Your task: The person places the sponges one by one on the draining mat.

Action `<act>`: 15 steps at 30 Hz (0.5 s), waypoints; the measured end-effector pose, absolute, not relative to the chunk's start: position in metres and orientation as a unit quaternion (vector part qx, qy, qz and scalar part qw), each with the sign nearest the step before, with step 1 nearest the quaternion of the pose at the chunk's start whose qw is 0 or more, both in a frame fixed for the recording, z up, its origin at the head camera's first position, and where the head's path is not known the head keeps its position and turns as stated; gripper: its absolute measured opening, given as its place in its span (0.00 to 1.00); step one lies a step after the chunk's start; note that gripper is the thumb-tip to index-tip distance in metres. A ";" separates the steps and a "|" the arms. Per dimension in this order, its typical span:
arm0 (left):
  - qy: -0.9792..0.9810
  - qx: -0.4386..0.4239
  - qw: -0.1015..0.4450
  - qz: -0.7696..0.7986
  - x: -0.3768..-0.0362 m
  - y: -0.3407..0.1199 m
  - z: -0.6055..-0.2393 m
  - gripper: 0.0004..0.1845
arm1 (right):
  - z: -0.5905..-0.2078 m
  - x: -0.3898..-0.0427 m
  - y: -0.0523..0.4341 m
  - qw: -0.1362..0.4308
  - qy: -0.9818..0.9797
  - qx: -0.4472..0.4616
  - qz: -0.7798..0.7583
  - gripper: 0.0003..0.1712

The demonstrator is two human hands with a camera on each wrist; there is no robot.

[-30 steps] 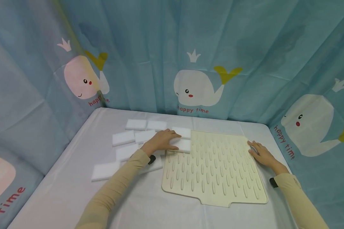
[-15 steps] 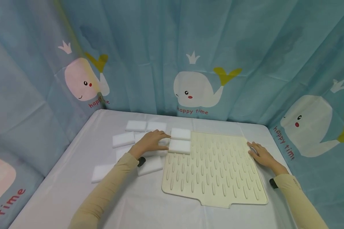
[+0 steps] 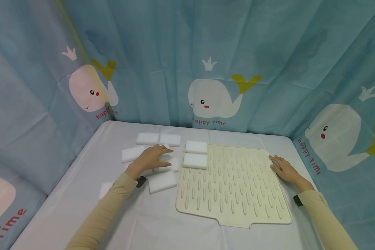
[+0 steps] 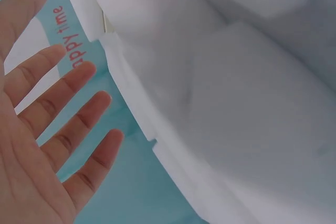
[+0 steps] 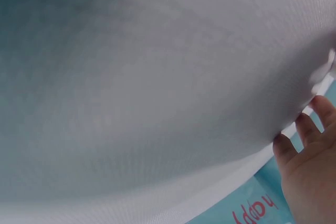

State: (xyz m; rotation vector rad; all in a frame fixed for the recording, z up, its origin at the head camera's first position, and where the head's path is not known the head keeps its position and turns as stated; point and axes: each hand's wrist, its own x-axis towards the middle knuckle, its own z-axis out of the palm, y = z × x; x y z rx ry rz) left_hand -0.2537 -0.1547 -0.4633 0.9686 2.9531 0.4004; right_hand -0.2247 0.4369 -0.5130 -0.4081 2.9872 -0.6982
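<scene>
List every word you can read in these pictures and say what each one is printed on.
"happy time": red letters on the blue curtain under the middle whale.
"happy time": under the right whale, partly readable.
"happ...": under the left pink whale, partly hidden.
Sponges and mat: no text.

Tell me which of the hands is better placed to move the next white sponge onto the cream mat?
The left hand, probably: it lies open over the loose white sponges left of the cream mat. The right hand rests on the mat's far right edge, away from them.
</scene>
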 end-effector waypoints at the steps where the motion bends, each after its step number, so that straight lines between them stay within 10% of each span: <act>1: 0.943 0.308 0.004 0.128 -0.253 -0.157 -0.464 0.32 | -0.514 -0.225 0.437 0.024 0.965 -0.132 -0.226 0.33; 15: 0.948 0.288 -0.008 0.133 -0.234 -0.192 -0.465 0.32 | -0.514 -0.225 0.438 0.031 0.966 -0.126 -0.226 0.33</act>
